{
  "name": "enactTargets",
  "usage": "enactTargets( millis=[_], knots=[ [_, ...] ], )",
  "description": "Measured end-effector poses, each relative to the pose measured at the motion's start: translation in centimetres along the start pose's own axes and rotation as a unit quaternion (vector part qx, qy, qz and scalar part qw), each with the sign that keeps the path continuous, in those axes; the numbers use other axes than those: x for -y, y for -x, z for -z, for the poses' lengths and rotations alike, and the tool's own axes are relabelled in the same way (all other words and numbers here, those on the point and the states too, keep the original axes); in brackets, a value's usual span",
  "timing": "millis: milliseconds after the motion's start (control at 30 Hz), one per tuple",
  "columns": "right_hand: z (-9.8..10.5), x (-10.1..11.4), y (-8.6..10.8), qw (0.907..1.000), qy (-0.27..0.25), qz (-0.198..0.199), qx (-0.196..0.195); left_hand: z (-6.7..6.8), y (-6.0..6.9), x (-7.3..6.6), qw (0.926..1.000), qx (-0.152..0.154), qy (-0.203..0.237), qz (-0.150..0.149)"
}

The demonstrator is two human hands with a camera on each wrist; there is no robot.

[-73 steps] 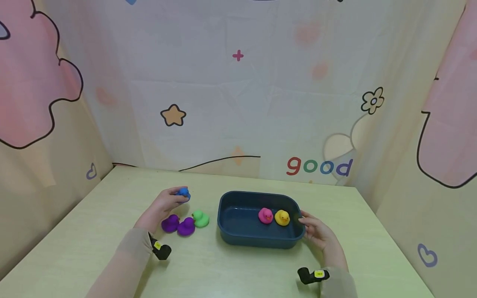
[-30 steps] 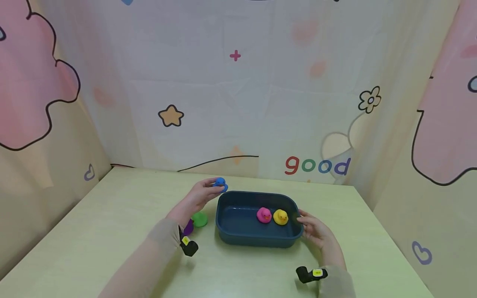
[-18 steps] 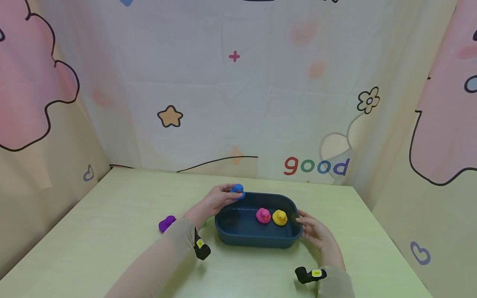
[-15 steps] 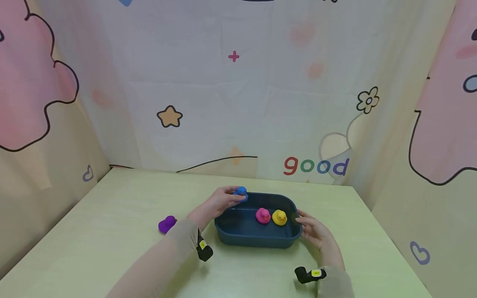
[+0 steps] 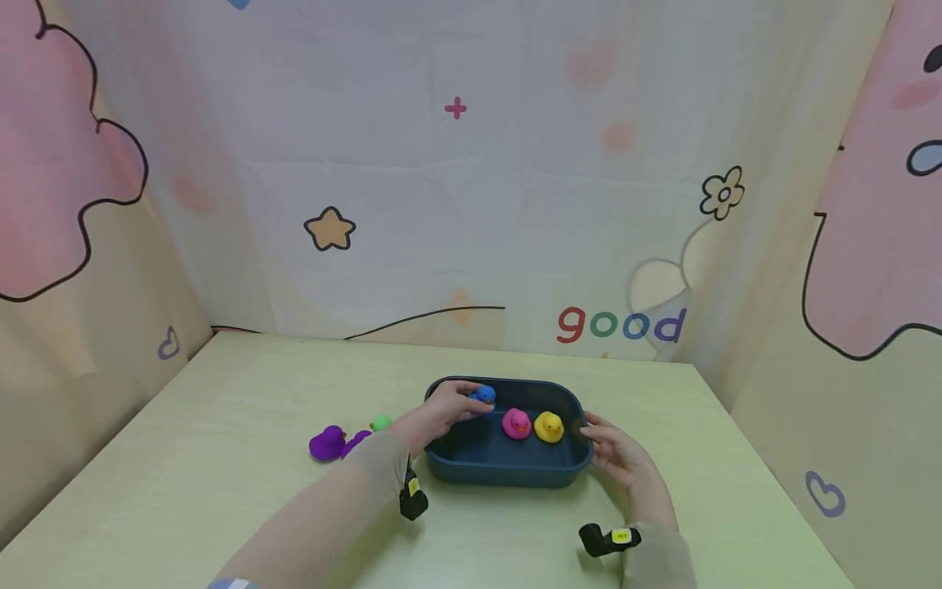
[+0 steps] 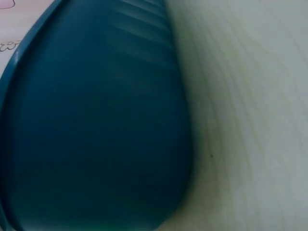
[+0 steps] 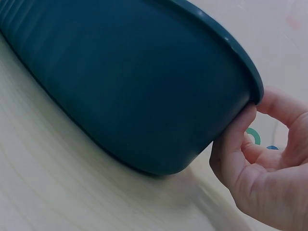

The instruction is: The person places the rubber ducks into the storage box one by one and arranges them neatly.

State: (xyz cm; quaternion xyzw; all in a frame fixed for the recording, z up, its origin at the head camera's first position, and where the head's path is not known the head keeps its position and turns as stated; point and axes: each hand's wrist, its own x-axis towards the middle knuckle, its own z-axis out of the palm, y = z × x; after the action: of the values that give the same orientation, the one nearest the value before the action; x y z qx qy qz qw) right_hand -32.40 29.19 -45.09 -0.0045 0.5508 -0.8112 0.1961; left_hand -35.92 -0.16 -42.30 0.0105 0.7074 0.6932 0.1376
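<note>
My left hand (image 5: 447, 409) pinches a blue rubber duck (image 5: 486, 395) inside the left part of a dark blue plastic tub (image 5: 508, 474). Whether the duck touches the tub's floor, I cannot tell. Right of it, a pink rubber duck (image 5: 517, 424) and a yellow rubber duck (image 5: 549, 428) sit in the tub. At the tub's right end, my right hand (image 5: 621, 458) grips the rim, with thumb and finger at the edge in the right wrist view. The left wrist view shows only the tub's outer wall (image 6: 96, 120) and table; hand and duck are out of it.
Left of the tub, on the pale wooden table (image 5: 500, 536), lie a purple duck (image 5: 327, 442), a second purple duck (image 5: 356, 442) and a green duck (image 5: 380, 423), the latter two partly behind my left forearm. A printed cloth (image 5: 405, 164) hangs behind the table.
My left hand has carried the blue duck rightward from the table's left side, over the tub's rim and down into it. The right hand has stayed at the tub's right end.
</note>
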Motion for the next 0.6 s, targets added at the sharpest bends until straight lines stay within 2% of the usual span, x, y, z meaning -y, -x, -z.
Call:
enactTargets(
  millis=[133, 233, 400, 600],
  knots=[
    [-0.11, 0.05, -0.07, 1.0000, -0.006, 0.001, 0.007, 0.09, 0.00, 0.14, 0.9997, -0.003, -0.023, 0.000],
    [-0.14, 0.05, -0.08, 1.0000, -0.003, 0.004, 0.006, -0.04, 0.36, 0.02, 0.9981, -0.013, -0.059, -0.008],
    [-0.12, 0.01, -0.06, 0.9999, 0.014, 0.006, -0.002, -0.26, 0.36, 0.35, 0.9905, -0.015, -0.136, -0.018],
    [-0.22, -0.02, 0.11, 0.9997, 0.018, 0.003, -0.014, -0.46, 0.11, 0.72, 0.9832, -0.004, -0.181, -0.022]
  ],
)
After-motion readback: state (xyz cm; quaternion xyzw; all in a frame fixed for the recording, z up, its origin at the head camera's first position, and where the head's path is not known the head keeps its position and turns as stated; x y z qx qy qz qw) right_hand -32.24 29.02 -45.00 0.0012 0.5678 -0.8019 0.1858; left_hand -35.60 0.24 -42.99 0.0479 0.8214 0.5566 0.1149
